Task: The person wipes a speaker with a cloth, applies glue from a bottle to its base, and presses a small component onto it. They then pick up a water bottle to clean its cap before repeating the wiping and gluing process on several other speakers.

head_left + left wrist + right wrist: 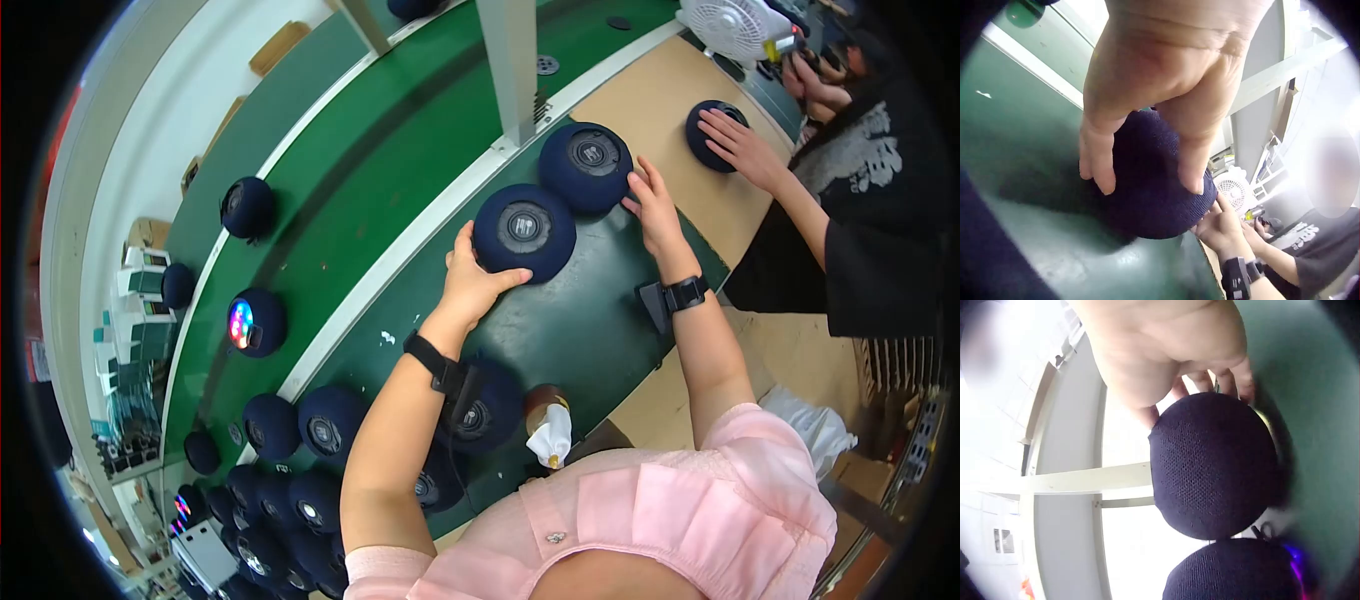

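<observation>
The left hand [470,285] cups the nearer speaker [524,232] — fingers and thumb curled round its navy fabric side. It sits on the green table [580,330] close to the far edge, by the white strip. The right hand [655,205] lies with fairly straight fingers against the farther speaker [586,167] (just beside the first), gripping nothing. Other speakers [325,425] crowd the table's left end.

Over a dozen round navy speakers [524,232], one white fan [735,25].
</observation>
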The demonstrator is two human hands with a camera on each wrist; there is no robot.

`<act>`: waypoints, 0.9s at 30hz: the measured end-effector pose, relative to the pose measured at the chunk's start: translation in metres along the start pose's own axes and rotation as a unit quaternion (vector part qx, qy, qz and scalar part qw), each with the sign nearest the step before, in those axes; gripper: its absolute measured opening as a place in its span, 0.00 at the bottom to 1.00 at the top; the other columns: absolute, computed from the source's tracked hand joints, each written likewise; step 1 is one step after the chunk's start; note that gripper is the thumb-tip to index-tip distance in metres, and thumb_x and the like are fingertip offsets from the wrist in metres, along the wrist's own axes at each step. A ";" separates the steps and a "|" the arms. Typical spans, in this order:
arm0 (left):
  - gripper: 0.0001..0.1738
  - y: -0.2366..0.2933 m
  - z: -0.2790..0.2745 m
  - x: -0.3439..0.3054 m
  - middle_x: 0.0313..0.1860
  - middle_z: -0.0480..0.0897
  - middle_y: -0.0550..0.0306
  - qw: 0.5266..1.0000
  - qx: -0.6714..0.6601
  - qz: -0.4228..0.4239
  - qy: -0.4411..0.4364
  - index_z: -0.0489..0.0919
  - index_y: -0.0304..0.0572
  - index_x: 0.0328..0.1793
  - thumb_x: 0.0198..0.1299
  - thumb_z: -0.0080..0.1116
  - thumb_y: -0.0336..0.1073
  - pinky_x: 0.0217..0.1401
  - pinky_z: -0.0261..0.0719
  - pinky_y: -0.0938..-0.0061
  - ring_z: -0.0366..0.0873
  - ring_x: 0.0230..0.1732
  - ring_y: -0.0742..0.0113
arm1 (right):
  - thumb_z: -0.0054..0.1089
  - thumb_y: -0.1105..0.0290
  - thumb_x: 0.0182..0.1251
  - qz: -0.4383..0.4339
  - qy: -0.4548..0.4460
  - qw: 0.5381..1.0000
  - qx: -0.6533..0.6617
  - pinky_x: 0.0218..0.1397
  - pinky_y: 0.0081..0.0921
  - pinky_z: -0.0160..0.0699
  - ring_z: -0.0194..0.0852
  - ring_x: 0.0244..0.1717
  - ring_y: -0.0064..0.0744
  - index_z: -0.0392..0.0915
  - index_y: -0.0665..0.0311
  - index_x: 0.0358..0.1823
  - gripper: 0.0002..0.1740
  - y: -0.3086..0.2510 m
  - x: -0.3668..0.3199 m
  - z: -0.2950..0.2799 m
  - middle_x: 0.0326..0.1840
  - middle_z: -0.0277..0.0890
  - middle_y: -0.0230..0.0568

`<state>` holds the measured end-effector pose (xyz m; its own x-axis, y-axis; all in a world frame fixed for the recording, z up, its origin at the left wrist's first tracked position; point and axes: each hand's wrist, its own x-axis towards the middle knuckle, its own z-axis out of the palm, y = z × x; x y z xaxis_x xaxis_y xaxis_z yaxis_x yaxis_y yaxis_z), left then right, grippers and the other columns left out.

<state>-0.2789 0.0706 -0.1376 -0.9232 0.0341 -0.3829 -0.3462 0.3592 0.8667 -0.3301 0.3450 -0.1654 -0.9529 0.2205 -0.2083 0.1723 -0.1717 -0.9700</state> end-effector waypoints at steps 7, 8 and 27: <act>0.39 0.036 -0.033 -0.038 0.66 0.56 0.41 0.991 -0.127 -0.040 -0.012 0.54 0.37 0.69 0.54 0.61 0.36 0.53 0.74 0.65 0.65 0.60 0.56 | 0.52 0.54 0.64 0.261 -0.167 0.947 -0.088 0.26 0.23 0.76 0.76 0.23 0.29 0.73 0.68 0.36 0.20 -0.012 -0.147 -0.026 0.26 0.77 0.41; 0.36 0.039 -0.044 -0.053 0.65 0.57 0.42 0.989 -0.141 -0.033 -0.012 0.57 0.36 0.67 0.55 0.60 0.36 0.53 0.74 0.65 0.65 0.60 0.56 | 0.48 0.45 0.63 0.364 -0.211 0.900 -0.112 0.28 0.25 0.78 0.79 0.26 0.32 0.72 0.70 0.39 0.29 -0.013 -0.169 -0.024 0.29 0.79 0.46; 0.23 0.000 -0.183 -0.276 0.53 0.70 0.54 0.933 -0.308 -0.002 0.185 0.66 0.39 0.59 0.58 0.55 0.34 0.50 0.74 0.67 0.71 0.54 0.62 | 0.48 0.53 0.64 0.617 -0.058 0.697 0.360 0.54 0.43 0.74 0.72 0.46 0.47 0.74 0.63 0.37 0.19 0.052 -0.261 0.062 0.40 0.74 0.46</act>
<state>-0.0550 -0.1099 0.0262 -0.8766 -0.3306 -0.3495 -0.2762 -0.2491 0.9283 -0.0882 0.2191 -0.1542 -0.2103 -0.5945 -0.7761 0.7495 -0.6077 0.2624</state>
